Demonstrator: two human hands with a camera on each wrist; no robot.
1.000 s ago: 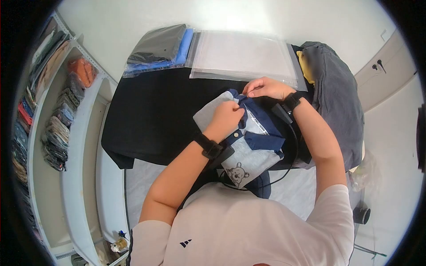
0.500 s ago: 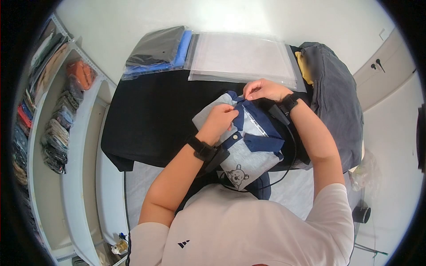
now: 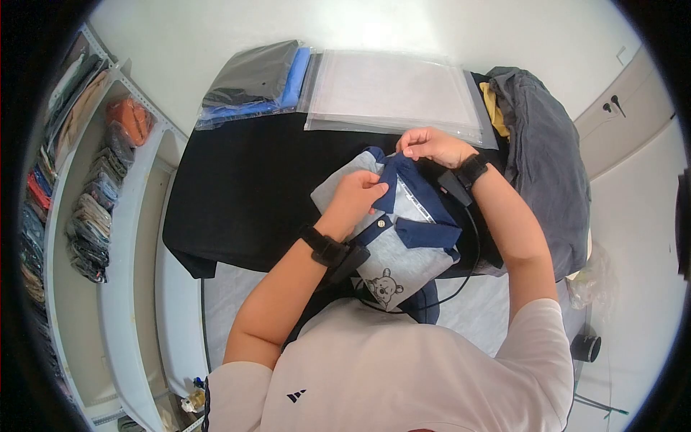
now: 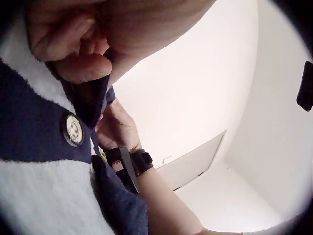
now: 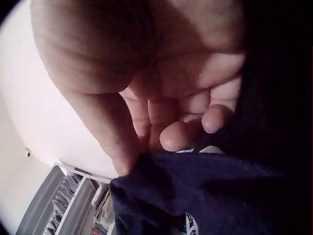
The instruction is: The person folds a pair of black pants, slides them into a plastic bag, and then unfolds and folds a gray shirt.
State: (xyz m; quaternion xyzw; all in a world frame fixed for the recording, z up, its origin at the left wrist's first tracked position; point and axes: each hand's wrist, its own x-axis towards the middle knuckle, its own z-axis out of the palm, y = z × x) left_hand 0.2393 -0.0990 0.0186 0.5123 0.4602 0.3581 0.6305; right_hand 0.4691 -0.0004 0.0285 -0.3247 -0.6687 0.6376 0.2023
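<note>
A folded light-grey polo shirt (image 3: 392, 253) with a navy collar (image 3: 421, 189) lies on the black-covered table, tipped toward my body. Its lower front carries a printed cartoon bear. My left hand (image 3: 354, 196) pinches the left flap of the collar between thumb and fingers. Below that hand, a pale button (image 4: 73, 129) shows on the navy placket in the left wrist view. At the far side of the collar, my right hand (image 3: 437, 147) pinches the folded edge. The right wrist view has the thumb pressed on the navy cloth (image 5: 161, 188), the other fingers curled behind it.
Clear plastic bags (image 3: 392, 93) lie stacked along the table's back edge. Bagged garments (image 3: 255, 79) sit at the back left, and a grey cloth heap (image 3: 543, 158) at the right. A shelf of clothes (image 3: 93, 209) stands left. A black cable (image 3: 479, 252) hangs from the right wrist.
My left hand has shifted a little left and drawn the left collar flap outward, so it lies flatter. The right hand stays at the collar's far edge with hardly any movement.
</note>
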